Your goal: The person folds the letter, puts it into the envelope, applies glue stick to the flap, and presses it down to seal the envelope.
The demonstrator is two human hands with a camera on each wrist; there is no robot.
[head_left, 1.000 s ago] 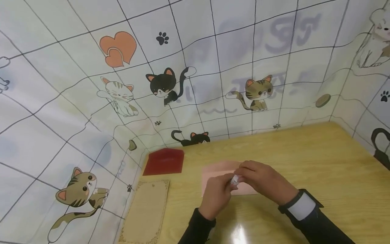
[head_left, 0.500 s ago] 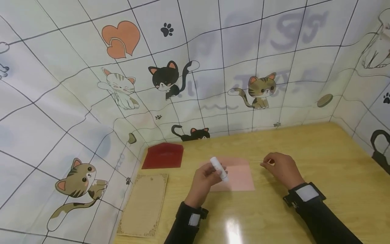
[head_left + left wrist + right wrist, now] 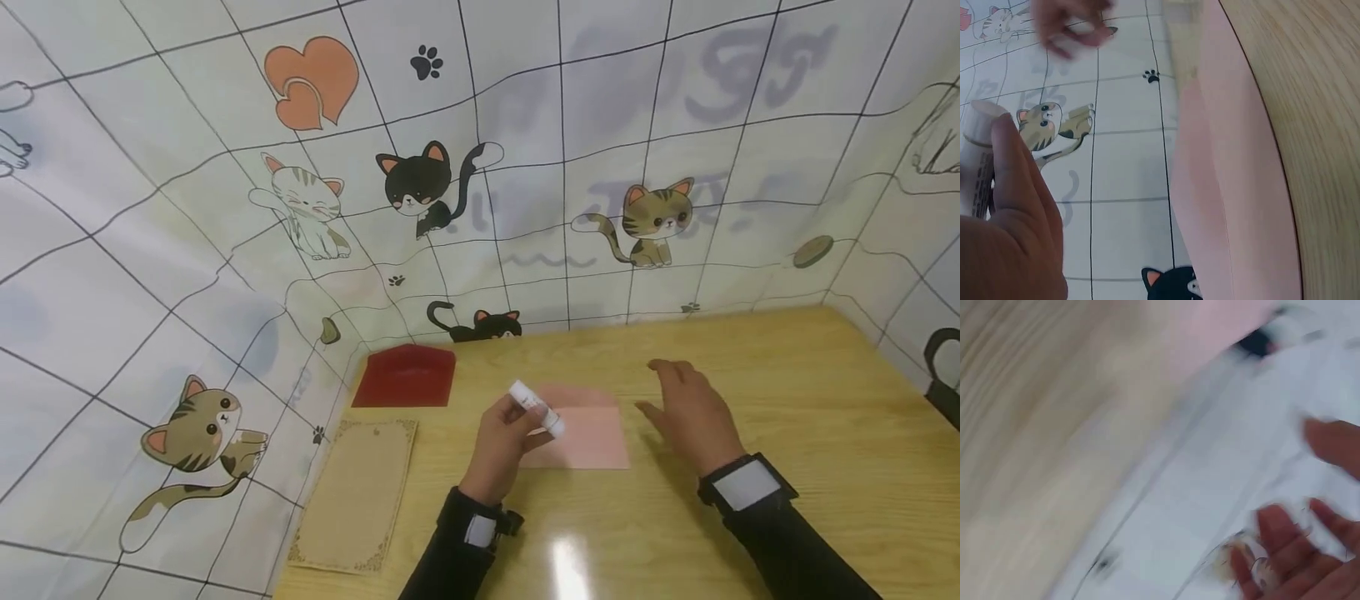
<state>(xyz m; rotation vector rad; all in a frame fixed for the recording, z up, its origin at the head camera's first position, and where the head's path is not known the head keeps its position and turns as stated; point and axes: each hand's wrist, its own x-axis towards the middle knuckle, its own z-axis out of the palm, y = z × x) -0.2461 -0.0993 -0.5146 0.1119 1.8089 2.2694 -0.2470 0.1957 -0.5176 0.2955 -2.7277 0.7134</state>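
A white glue stick [image 3: 526,395] with small print is gripped by my left hand [image 3: 497,454], tilted above the pink envelope [image 3: 588,440]. In the left wrist view the thumb lies along the glue stick [image 3: 975,169], with dark lettering down its side. The pink envelope lies on the table with its flap open toward the wall. Right of the envelope, my right hand [image 3: 696,417] hovers with fingers and thumb spread apart, holding nothing. The right wrist view is blurred but shows the fingers [image 3: 1291,550] parted.
A dark red envelope [image 3: 405,379] lies at the back left of the wooden table [image 3: 787,383]. In front of it is a tan sheet of paper [image 3: 356,492] with an ornate border. A cat-printed sheet [image 3: 540,275] covers the wall behind and at the sides.
Both hands were together at the glue stick over the envelope. My right hand has moved away to the right and its pinched fingers have spread. The left hand keeps the glue stick, now tilted more.
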